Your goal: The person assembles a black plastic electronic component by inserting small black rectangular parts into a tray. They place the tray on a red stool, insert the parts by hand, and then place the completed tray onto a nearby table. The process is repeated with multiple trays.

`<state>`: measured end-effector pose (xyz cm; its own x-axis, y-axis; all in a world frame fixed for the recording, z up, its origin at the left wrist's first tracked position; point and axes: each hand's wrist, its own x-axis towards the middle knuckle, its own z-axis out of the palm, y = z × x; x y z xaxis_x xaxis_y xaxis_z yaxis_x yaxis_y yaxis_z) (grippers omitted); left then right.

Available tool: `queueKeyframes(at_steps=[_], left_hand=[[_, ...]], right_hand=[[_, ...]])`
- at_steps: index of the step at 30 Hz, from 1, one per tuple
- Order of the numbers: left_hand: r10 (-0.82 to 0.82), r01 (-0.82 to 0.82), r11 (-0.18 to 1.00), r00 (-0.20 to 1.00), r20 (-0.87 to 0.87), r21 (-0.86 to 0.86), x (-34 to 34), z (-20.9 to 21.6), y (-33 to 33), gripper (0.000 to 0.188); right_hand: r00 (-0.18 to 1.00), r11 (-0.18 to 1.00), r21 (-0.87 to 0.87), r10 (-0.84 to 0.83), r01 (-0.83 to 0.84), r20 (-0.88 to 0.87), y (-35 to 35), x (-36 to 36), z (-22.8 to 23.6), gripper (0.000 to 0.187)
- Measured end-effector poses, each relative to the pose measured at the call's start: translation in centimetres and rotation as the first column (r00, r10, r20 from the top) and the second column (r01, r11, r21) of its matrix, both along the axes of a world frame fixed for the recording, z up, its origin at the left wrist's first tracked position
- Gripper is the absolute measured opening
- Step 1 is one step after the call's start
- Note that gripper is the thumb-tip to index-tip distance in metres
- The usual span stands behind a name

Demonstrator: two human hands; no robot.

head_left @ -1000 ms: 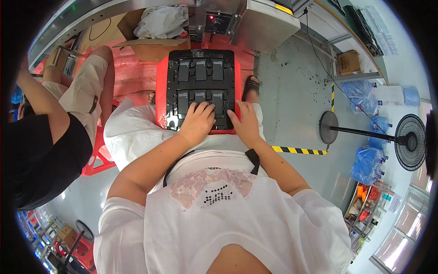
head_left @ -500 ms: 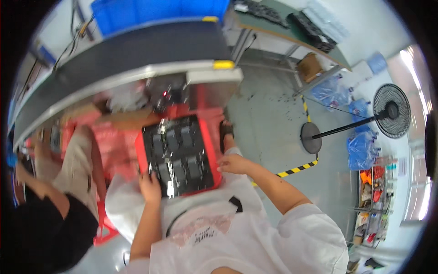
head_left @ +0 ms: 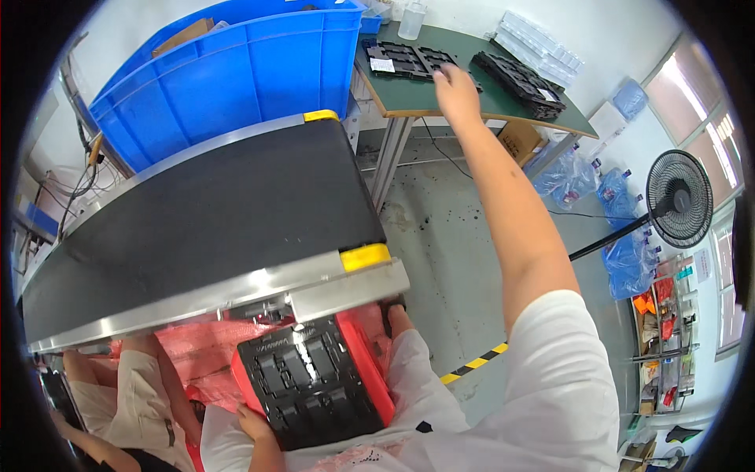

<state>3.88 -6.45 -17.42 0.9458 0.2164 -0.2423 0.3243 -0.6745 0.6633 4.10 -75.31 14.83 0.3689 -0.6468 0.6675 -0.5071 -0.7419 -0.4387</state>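
A red crate rests on my lap, topped by a black moulded tray with several dark parts in its pockets. My left hand grips the tray's near left corner. My right hand is stretched far out over a green table, fingers apart, hovering at the edge of flat black trays lying there. It holds nothing. A stack of more black trays lies just to its right.
A black conveyor belt with a steel frame runs in front of me, large blue bins behind it. A standing fan and blue bags are on the right. Another person's legs are at my lower left.
My view has swung upward. My right hand left the tray on my lap and reached out to the green table. My left hand stays on the tray.
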Motion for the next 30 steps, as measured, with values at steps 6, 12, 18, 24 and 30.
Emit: queueKeyframes(at_steps=[6, 12, 18, 24, 30], left_hand=[[0.006, -0.009, 0.997, 0.999, 0.039, 0.081, -0.2, 0.2, 0.2, 0.054], [0.013, -0.016, 0.992, 1.0, 0.027, 0.122, -0.8, 0.3, 1.0, 0.053], [-0.056, 0.052, 0.982, 0.998, 0.018, 0.18, 0.1, -0.4, 0.3, 0.053], [-0.052, 0.062, 0.981, 0.997, -0.054, 0.184, 0.9, -0.9, 1.0, 0.054], [-0.055, 0.057, 0.99, 0.998, -0.016, 0.129, 0.6, 1.4, -1.4, 0.056]], right_hand=[[0.965, 0.99, 0.008, -0.137, 0.143, -0.222, -5.3, 5.7, -3.0, 0.049], [0.932, 0.963, -0.013, -0.264, 0.269, -0.248, -4.4, 0.6, -2.2, 0.047], [0.765, 0.739, 0.541, -0.595, 0.402, 0.245, -8.5, -7.1, -6.1, 0.069], [0.387, 0.349, 0.596, -0.509, -0.724, 0.769, -5.2, -9.6, -4.9, 0.023], [0.398, 0.317, 0.502, -0.339, -0.805, 0.852, 8.7, -20.3, -7.0, 0.035]])
